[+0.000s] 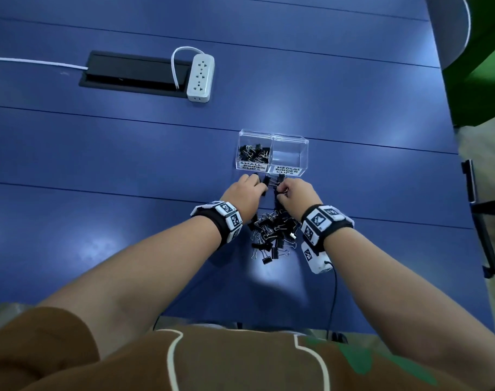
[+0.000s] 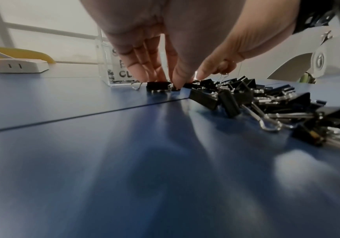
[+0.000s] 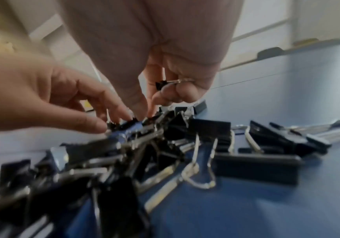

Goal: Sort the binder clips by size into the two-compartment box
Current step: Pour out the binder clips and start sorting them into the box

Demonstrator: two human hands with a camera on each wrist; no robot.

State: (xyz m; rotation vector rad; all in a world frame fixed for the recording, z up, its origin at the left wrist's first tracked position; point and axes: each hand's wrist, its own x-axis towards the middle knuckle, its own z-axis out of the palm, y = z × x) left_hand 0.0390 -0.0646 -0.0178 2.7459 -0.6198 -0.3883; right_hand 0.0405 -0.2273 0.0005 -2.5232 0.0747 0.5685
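Observation:
A clear two-compartment box (image 1: 271, 136) stands on the blue table. Its left half, labelled small binder clips, holds several small black clips (image 1: 254, 153); the right half, labelled medium, holds nothing. A pile of black binder clips (image 1: 271, 232) lies between my wrists and reaches up to the box front. My left hand (image 2: 189, 78) points its fingers down at the pile's far end, thumb and forefinger pinching a small clip (image 2: 177, 87) on the table. My right hand (image 3: 146, 111) holds a small clip (image 3: 162, 84) in its curled fingers while thumb and forefinger dip into the pile (image 3: 165, 145).
A white power strip (image 1: 200, 77) lies beside a black cable hatch (image 1: 133, 73) at the back left. The table's right edge runs close by, with a dark chair frame (image 1: 479, 221) past it. A black cable (image 1: 334, 292) trails from my right wrist.

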